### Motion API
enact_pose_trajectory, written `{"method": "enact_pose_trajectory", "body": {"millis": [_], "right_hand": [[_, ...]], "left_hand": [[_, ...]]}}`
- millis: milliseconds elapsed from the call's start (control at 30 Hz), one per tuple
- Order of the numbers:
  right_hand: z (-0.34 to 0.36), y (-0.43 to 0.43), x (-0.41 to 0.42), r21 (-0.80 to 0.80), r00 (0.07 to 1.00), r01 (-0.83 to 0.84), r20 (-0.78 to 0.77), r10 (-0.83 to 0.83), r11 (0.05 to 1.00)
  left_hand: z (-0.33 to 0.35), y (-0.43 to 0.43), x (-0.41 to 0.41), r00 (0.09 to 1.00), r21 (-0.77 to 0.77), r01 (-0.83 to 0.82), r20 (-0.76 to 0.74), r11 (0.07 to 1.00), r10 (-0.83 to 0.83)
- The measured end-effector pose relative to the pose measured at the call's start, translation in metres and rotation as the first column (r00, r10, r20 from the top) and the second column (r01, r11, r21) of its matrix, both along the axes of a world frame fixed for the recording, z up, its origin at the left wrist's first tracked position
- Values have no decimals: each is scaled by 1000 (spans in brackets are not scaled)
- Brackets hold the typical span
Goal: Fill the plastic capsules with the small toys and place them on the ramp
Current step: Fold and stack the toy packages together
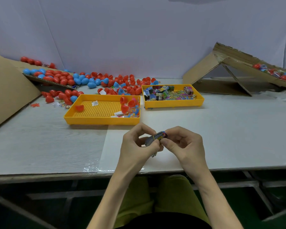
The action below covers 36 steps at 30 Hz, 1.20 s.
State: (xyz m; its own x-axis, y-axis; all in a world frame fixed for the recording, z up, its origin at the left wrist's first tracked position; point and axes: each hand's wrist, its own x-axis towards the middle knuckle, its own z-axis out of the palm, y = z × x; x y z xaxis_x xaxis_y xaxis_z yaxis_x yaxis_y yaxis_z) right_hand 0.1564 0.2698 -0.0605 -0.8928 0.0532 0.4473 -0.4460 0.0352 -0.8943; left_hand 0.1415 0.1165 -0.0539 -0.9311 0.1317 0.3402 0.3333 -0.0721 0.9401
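Both hands, left (135, 146) and right (186, 143), pinch a flat banded packet (151, 140).

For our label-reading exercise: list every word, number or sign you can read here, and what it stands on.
None can be read.
Printed packets in the right yellow tray: too small, blurred.
White slip in the left yellow tray: dark print, blurred.
Bundle pinched between left hand and right hand: print blurred.

Your fingers (168, 143) hide much of the bundle (157, 138); its print is unreadable. Beyond the right tray (173, 104), the ramp (238, 64) runs off the edge.
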Motion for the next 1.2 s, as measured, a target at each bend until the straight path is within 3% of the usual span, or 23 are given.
{"method": "enact_pose_trajectory", "body": {"millis": [167, 500, 700, 1200], "right_hand": [[-1, 1, -1, 9, 1000, 31, 2, -31, 999], [-2, -2, -2, 25, 998, 59, -13, -59, 998], [-3, -3, -1, 35, 994, 105, -20, -104, 994], [-3, -1, -1, 47, 983, 184, -17, -183, 982]], "left_hand": [[1, 2, 0, 1000, -54, -14, 13, 998, 15], [-9, -3, -6, 1000, 33, -4, -13, 999, 5], [-7, -1, -7, 999, -24, -3, 43, 1000, 4], [-5, 4, -3, 996, -166, -86, 22, 982, 91]]}}
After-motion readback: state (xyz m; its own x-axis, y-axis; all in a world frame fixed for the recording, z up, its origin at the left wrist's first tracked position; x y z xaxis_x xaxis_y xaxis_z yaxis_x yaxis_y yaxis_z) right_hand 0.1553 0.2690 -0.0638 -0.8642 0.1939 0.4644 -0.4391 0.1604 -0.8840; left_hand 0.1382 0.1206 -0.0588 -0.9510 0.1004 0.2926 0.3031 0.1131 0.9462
